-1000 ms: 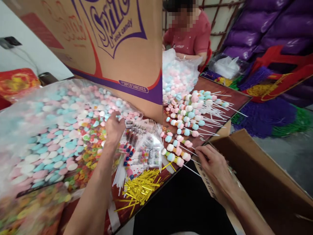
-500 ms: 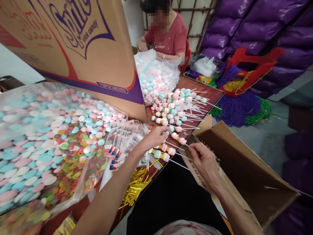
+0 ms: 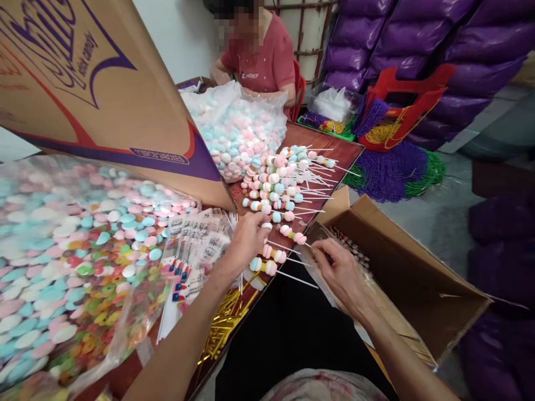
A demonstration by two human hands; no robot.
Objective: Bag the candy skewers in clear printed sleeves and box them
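Note:
My right hand [image 3: 336, 267] pinches the white stick of a marshmallow skewer [image 3: 292, 234], its loaded end pointing left over the table edge. Pink and white marshmallows with a green ring candy sit on that stick. My left hand [image 3: 247, 238] is just left of the skewer's tip, fingers curled in a pinch at a pale marshmallow [image 3: 266, 226]; the fingers partly hide it. Below both hands, finished skewers [image 3: 264, 266] lie with sticks pointing right. Further back is a heap of similar skewers [image 3: 288, 178].
Left are loose marshmallows [image 3: 50, 278], ring candies [image 3: 104, 312], printed bags [image 3: 196, 239] and gold ties [image 3: 228, 320]. A tall carton [image 3: 137, 111] stands behind. An opened cardboard box [image 3: 418, 278] is at right. Across the table, a person in a red shirt [image 3: 261, 55] sits behind a marshmallow bag [image 3: 242, 128].
The whole view has shifted, so things appear further left. My left hand's outstretched index finger has curled in, and that hand has drawn slightly left from the skewer. My right hand keeps its stick.

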